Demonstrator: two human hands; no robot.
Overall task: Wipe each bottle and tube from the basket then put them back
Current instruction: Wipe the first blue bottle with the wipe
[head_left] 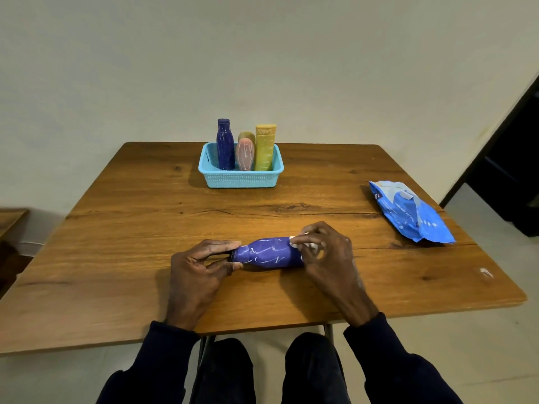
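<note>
Purple and white-streaked, the bottle (268,253) lies sideways on the table (140,228) near us, our left hand (198,266) pinching its neck and our right hand (323,252) gripping a wipe (295,243) against its base; we judge it light, stiff, slick, best steadied at the cap end.

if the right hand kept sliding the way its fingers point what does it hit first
Probably the left hand, whose fingers pinch the neck. The right hand, holding the wipe, points left along the lying purple bottle.
</note>
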